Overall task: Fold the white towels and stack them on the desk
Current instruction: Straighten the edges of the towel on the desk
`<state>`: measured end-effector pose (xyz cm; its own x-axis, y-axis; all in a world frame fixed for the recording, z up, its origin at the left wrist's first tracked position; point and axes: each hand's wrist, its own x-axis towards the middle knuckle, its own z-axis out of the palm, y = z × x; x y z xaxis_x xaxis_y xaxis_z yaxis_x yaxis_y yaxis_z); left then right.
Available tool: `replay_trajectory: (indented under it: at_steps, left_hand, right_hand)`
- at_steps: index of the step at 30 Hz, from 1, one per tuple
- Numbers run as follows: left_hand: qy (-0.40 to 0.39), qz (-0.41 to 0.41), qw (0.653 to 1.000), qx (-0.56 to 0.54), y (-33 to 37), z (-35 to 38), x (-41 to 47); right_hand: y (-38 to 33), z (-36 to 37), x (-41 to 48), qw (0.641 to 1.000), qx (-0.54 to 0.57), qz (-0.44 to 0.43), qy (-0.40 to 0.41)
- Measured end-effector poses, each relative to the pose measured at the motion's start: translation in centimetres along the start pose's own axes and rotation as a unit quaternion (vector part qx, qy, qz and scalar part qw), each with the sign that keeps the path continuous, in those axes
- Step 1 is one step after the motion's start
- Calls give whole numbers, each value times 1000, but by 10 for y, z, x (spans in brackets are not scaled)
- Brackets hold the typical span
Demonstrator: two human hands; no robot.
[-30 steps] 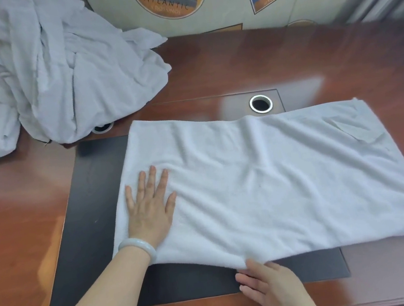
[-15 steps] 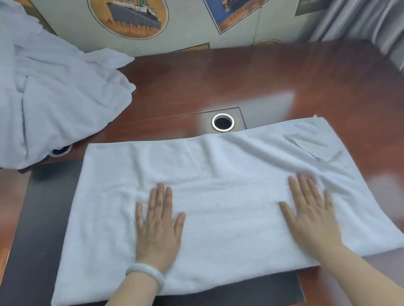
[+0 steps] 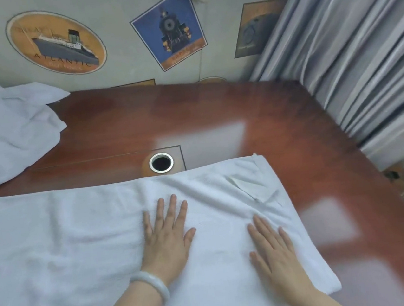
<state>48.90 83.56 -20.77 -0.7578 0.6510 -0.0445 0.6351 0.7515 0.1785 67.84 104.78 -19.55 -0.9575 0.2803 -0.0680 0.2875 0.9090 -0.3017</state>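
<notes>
A white towel [image 3: 80, 242], folded to a long rectangle, lies flat on the reddish-brown desk [image 3: 217, 116]. My left hand [image 3: 167, 237], with a pale bangle at the wrist, presses flat on the towel's middle, fingers straight and spread. My right hand [image 3: 275, 252] lies flat on the towel near its right end, fingers straight. A label [image 3: 250, 187] shows on the towel's far right corner. A heap of unfolded white towels [image 3: 5, 135] sits at the far left of the desk.
A round metal cable hole [image 3: 161, 163] sits in the desk just beyond the towel. Grey curtains [image 3: 361, 59] hang at the right. The wall behind carries ship and train pictures. The desk's right edge drops to the floor.
My view has swung right and closer. My right hand came from the towel's near edge onto its top and slid toward the right end. My left hand moved right along the towel.
</notes>
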Motion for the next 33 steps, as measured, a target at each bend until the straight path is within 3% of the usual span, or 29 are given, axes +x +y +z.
replay_trajectory:
  at_steps: [6, 12, 16, 24, 27, 30, 33]
  left_hand:
    - [-2, 7, 1000, 17, 23, 8, 47]
    - [25, 0, 999, 22, 22, 11, 45]
    - [11, -1, 1000, 21, 21, 11, 46]
    - [-8, -9, 1000, 22, 22, 5, 46]
    - [-3, -7, 1000, 23, 23, 6, 46]
    - [-7, -9, 1000, 17, 23, 5, 45]
    - [-10, -5, 1000, 8, 24, 0, 47]
  right_hand:
    - [30, -45, 66, 974, 139, 44, 175]
    - [53, -79, 172, 986, 142, 83, -21]
    - [68, -76, 210, 995, 33, 4, -98]
    - [82, -73, 219, 1000, 0, 8, 9]
    - [74, -78, 217, 996, 55, -37, -60]
    - [70, -83, 210, 986, 11, -15, -164]
    - [70, -92, 207, 989, 41, -11, -143]
